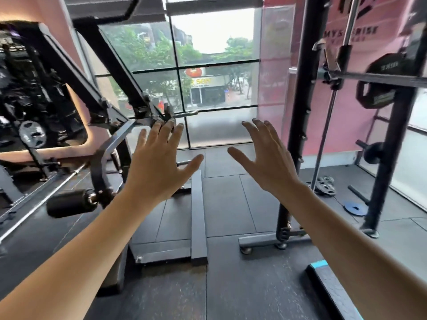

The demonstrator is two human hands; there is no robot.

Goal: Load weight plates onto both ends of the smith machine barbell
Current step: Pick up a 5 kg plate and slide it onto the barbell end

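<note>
My left hand (159,158) and my right hand (268,155) are raised in front of me, fingers spread, holding nothing. The smith machine's black upright (300,116) stands to the right of my right hand. Its steel barbell (379,78) runs across at the upper right, with its bare end near the upright. Black weight plates (376,93) hang on pegs behind the bar. More black plates (325,185) lie stacked on the floor by the frame, with a small blue plate (355,207) beside them.
A black lever machine (111,144) with a padded roller (69,202) stands to the left, its base beam (198,215) lying on the rubber floor. A big window (208,77) fills the far wall. A black step with a teal edge (328,289) sits at the lower right.
</note>
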